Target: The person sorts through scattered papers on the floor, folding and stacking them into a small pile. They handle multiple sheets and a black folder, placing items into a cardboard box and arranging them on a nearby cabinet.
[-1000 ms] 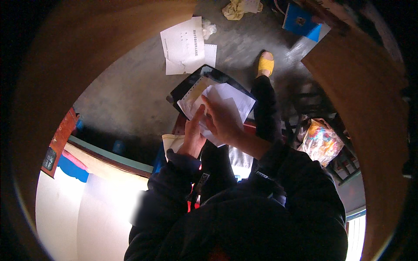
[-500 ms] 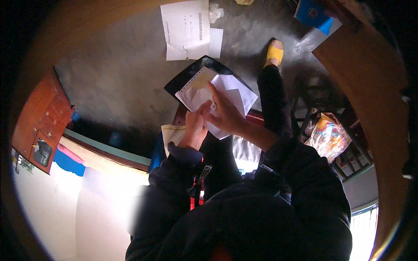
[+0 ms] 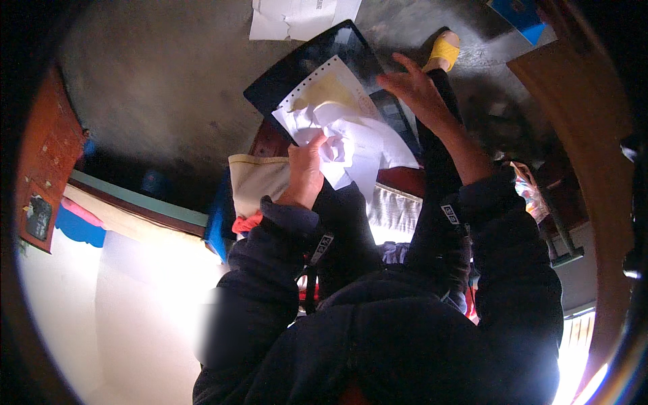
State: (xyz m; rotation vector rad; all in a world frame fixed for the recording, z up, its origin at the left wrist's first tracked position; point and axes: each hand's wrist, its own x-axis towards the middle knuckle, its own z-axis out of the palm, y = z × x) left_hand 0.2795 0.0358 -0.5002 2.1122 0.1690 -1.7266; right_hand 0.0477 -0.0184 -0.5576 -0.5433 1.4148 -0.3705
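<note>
The grey floor (image 3: 169, 88) is showing a smooth, worn surface, with faint sheen at upper right. A red-brown cabinet (image 3: 50, 155) is standing at far left, its face scuffed. A teal rail (image 3: 138, 197) is running rightward from near it, alongside a pale board (image 3: 121, 208). The white wall (image 3: 61, 290) is filling the lower left, glaring toward its right. A brown panel (image 3: 560, 115) is curving down the right side; beside its lower end, a window (image 3: 577, 341) is letting in strong light.

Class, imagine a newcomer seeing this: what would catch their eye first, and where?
Probably the bright, rumpled white papers above centre, over a dark flat object, with the left hand touching them. Next, the right hand, apart from them at upper right, fingers open. Then the yellow slipper, farther toward the top right.
</note>
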